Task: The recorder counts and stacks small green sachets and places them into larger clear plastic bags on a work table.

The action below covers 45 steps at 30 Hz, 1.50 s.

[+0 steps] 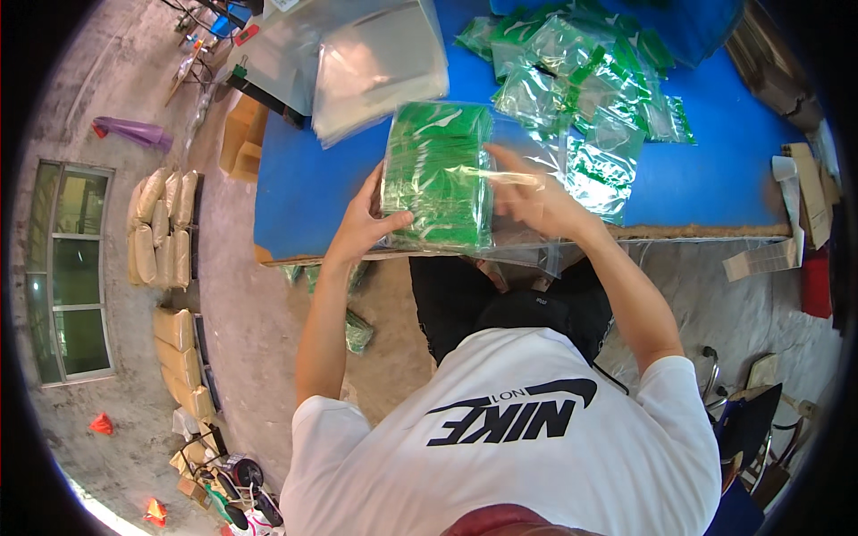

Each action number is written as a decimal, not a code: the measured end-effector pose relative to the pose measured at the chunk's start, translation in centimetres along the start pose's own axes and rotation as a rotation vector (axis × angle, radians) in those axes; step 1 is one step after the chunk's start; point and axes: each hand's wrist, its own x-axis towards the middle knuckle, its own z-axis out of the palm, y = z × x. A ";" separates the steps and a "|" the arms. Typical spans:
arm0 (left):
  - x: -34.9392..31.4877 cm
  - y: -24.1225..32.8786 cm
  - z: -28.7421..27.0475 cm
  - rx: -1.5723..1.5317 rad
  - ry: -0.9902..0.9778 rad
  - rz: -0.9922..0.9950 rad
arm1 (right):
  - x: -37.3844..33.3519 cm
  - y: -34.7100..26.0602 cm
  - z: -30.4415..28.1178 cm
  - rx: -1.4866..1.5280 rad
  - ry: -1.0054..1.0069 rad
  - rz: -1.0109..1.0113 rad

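- Nearest to me is the person's white T-shirt, with dark trousers showing under the near edge of the blue tabletop.
- Below that edge, a little to the left, a green packet lies on the concrete floor.
- The left hand has hold of the green stack by its left side: the thumb lies on top near the near-left corner, the fingers go along the left edge, and the stack is pinched between them.
- The right hand is at the right side of the stack, a forefinger stretched toward its edge. It is blurred, and I cannot tell whether its fingers pinch the plastic or only touch it.
- The green stack lies flat over the near part of the tabletop, between the two hands. Shiny clear plastic spreads from its right side under the right hand and hangs slightly past the table's near edge.
- Farther on, to the right, is a loose pile of green-and-clear packets, overlapping and glinting.
- Farther on, to the left, a pile of clear plastic sheets reaches almost to the stack.
- Off the table's left side stands an open cardboard box.
- Well apart on the left, full tan sacks are grouped near a window.
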 end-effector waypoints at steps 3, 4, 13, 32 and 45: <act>0.5 0.1 0.6 0.046 0.006 0.008 | 2.7 4.0 -0.7 0.350 0.291 0.071; 0.5 0.4 0.8 0.045 -0.001 0.004 | 3.7 3.4 0.9 0.282 0.477 0.003; 0.9 -0.3 0.5 0.252 0.049 0.110 | 0.5 3.8 3.4 0.517 -0.042 -0.007; -7.5 -3.8 3.5 0.490 0.727 0.344 | 0.1 4.5 9.6 -0.461 0.161 -0.623; -12.4 -8.7 8.6 -0.356 0.721 -0.098 | 2.2 3.2 12.8 -0.164 -0.156 -0.460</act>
